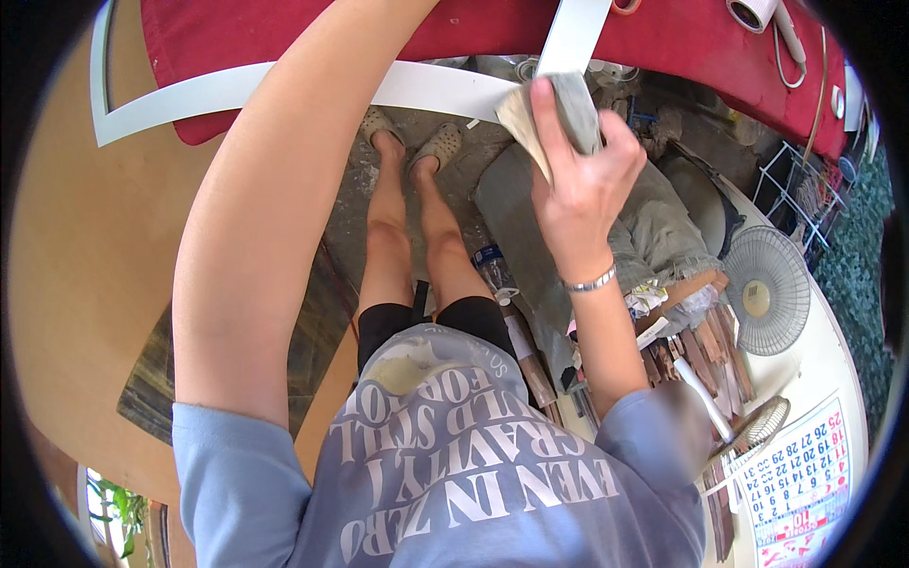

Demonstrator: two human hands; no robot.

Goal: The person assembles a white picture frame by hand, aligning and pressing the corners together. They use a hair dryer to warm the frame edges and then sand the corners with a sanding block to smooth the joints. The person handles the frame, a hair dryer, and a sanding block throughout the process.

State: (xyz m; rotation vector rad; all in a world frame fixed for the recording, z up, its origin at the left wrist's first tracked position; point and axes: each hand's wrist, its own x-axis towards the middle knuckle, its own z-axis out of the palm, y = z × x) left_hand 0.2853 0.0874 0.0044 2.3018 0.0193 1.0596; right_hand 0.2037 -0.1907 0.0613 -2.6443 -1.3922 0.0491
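Observation:
My right hand (587, 185) is closed around a folded grey and beige piece of sandpaper (574, 104), index finger stretched along its top. The sandpaper is pressed on the corner of a white frame (440, 87), where a long bar meets a bar running away from me. My left forearm (275, 180) reaches across the frame and out past the upper edge, so my left hand is out of sight. The frame lies partly on a red cloth (454, 28) and juts over its near edge towards me.
A white cylindrical device with a cord (757, 14) lies on the cloth at far right. Below right are a grey covered heap (653, 227), wood strips (710, 350), a fan (765, 293) and a wire rack (795, 194). A plastic bottle (494, 270) lies near my legs. Brown board (95, 265) stands at left.

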